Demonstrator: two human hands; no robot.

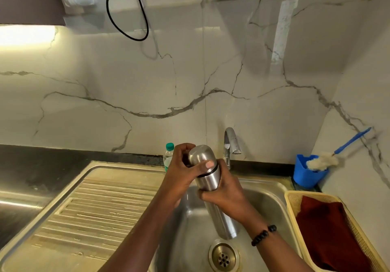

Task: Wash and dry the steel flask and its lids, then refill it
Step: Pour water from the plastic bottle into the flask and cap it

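Held over sink [272,189] at 6 o'clock: flask [213,191], right hand [223,193] clasping body, left hand [181,170] wrapping cap [200,155]. Likely early; cap on, tap [231,140] dry, washing, drying, refilling left.

Steel flask [207,179] — capped, tilted, over sink.

Your left hand [181,172] grips the flask's cap [199,155], your right hand [223,191] holds the flask [219,208] over the sink [263,189]; basket [291,200] to your right.
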